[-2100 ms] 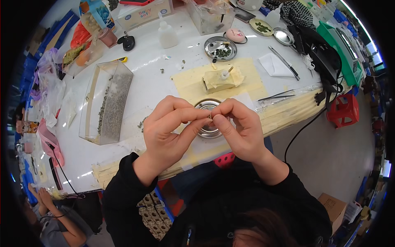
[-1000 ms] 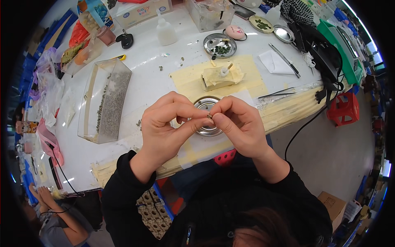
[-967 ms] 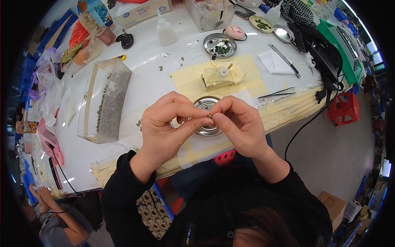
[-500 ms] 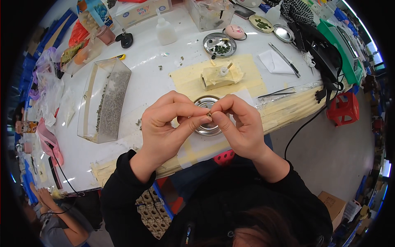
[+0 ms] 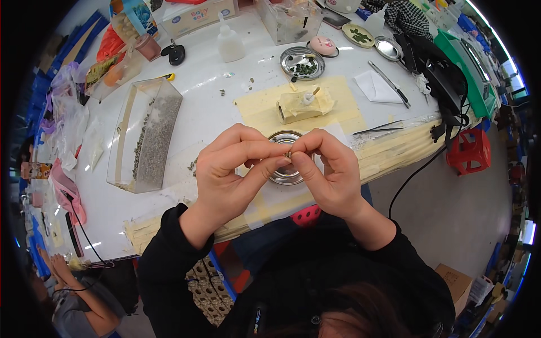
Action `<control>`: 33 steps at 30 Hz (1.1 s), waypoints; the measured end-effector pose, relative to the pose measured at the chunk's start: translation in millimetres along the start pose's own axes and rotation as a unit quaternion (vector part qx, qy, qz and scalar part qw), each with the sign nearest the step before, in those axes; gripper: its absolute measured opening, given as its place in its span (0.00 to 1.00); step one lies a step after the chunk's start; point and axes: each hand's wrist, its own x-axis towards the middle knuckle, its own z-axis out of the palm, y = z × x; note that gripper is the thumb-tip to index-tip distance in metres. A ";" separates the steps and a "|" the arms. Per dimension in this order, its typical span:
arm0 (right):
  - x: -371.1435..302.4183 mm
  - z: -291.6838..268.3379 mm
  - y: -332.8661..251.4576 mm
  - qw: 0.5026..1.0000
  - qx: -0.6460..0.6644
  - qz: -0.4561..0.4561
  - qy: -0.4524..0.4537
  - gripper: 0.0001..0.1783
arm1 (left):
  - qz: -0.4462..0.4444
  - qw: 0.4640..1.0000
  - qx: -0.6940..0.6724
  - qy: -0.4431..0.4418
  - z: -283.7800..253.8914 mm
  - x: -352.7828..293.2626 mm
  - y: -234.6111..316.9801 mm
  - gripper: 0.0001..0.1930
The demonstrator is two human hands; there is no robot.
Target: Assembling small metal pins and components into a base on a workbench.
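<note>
Above a round shiny metal dish (image 5: 284, 179), my left hand (image 5: 231, 163) and my right hand (image 5: 332, 174) meet, thumb and forefinger of each pinched together. Between the fingertips is a tiny brownish piece (image 5: 288, 154), too small to name; both hands grip it. My fingers cover part of the dish. Just beyond stands a block wrapped in yellowish tape (image 5: 293, 114), with a small white tip on top. Behind that sits a metal plate (image 5: 286, 71) holding small dark green pieces.
At left lies a clear tray (image 5: 169, 132) of grey granules. A white squeeze bottle (image 5: 231, 46) stands at the back. Tweezers (image 5: 378, 129), a pen (image 5: 389, 84) and folded white paper (image 5: 376, 87) lie to the right. A red stool (image 5: 469, 151) is on the floor; another person's arm (image 5: 84, 296) shows lower left.
My hands keep nearly the same place, both still pinching the tiny piece, with only slight finger movement. The table's things appear shifted a little to the right in view.
</note>
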 end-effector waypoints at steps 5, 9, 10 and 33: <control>1.1 -0.3 -0.2 0.995 -0.067 -0.071 0.022 0.04 | -0.013 1.000 -0.018 -0.004 1.0 -0.5 0.1 0.11; 4.2 0.6 -2.5 0.976 -0.150 -0.153 0.046 0.06 | 0.008 1.000 0.008 -0.002 -0.3 -0.6 -0.1 0.10; 4.3 0.6 -2.3 0.973 -0.159 -0.160 0.047 0.06 | 0.020 1.000 0.020 0.004 0.3 -0.7 0.4 0.10; -1.5 -6.2 0.2 0.969 -0.185 -0.138 0.086 0.10 | -0.189 0.933 -0.303 -0.049 -3.8 2.4 -2.9 0.06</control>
